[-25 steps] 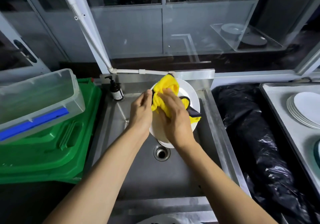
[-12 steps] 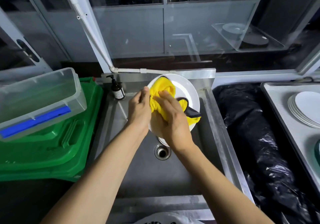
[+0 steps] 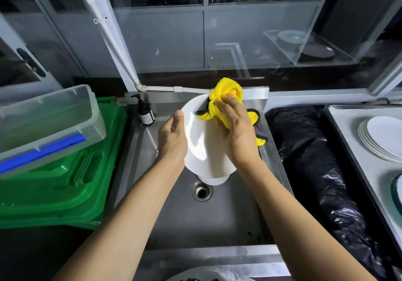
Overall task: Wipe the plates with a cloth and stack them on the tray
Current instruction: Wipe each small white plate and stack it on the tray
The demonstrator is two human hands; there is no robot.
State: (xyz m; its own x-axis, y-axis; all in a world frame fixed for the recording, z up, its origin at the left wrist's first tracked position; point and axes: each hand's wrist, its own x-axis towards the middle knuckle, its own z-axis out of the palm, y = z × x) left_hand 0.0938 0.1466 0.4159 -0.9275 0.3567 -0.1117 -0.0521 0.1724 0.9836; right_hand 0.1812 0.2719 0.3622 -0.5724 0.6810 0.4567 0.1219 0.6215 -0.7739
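Over the steel sink I hold a white plate tilted on edge. My left hand grips its left rim, thumb on the front face. My right hand presses a yellow cloth with a dark trim against the plate's upper right part. The rim of a second white plate peeks out just below the held one. On the tray at the right lies a stack of white plates.
A dark soap pump bottle stands at the sink's back left corner. A green bin lid carries a clear plastic box on the left. Black plastic sheeting fills the gap between sink and tray. The drain sits below the plate.
My right hand has slid the yellow cloth from the plate's left-centre up to its upper right edge. The plate's left face now shows bare. My left hand stays on the rim.
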